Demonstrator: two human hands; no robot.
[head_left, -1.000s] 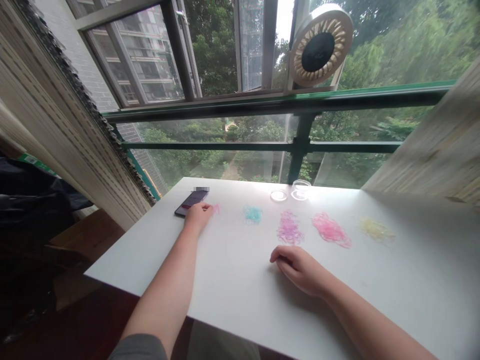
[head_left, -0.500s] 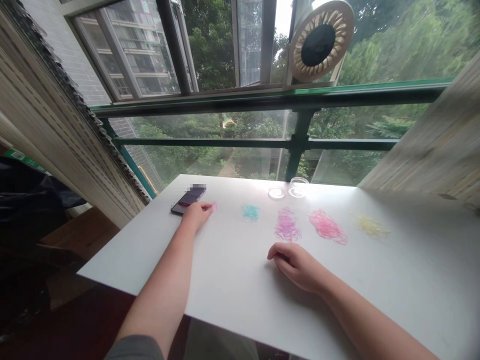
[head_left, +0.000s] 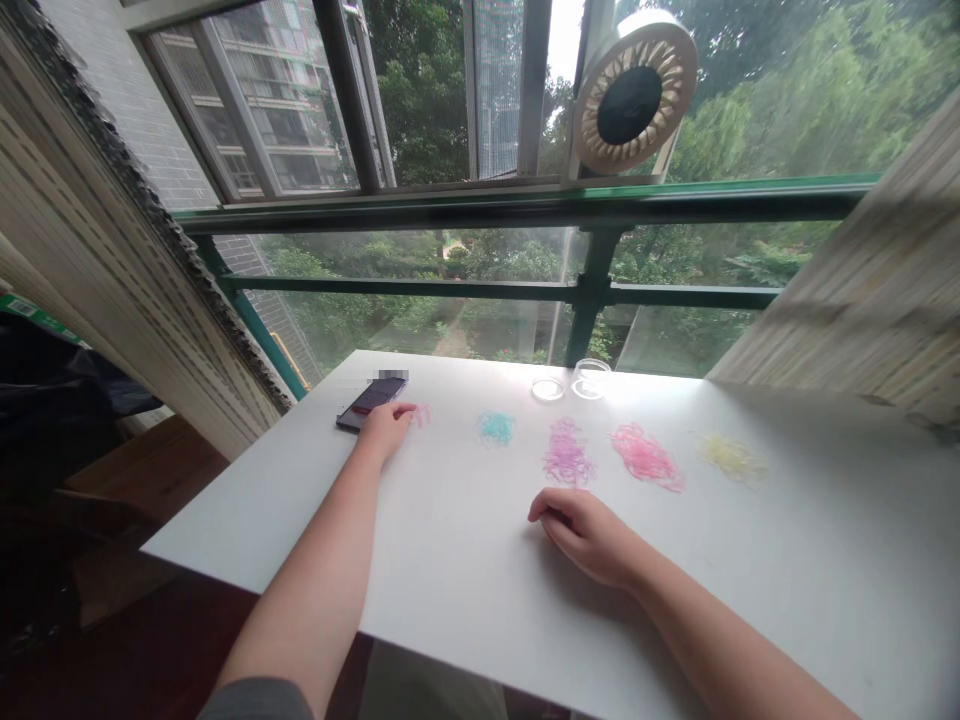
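My left hand (head_left: 385, 430) is at the left of the white table, beside a dark phone (head_left: 371, 400). Its thumb and forefinger look slightly apart, with nothing visible between them. Just right of the fingertips lie a few pink rubber bands (head_left: 422, 415). My right hand (head_left: 581, 525) rests on the tabletop, fingers curled in a loose fist with nothing visible in it. Beyond it is a pile of purple rubber bands (head_left: 568, 455). Other piles form a row: turquoise rubber bands (head_left: 496, 428), pink-red rubber bands (head_left: 646, 457) and pale yellow rubber bands (head_left: 731, 456).
Near the far edge of the white table (head_left: 450, 560) stand a clear round container (head_left: 592, 378) and a clear round lid (head_left: 547, 389). Behind are a green railing (head_left: 420, 215), windows and a round fan (head_left: 634, 100). Curtains (head_left: 135, 220) hang at both sides.
My left hand has drawn back slightly from the small pink bands, which show more fully. My right hand stays in its curled pose. The whole view has shifted a little.
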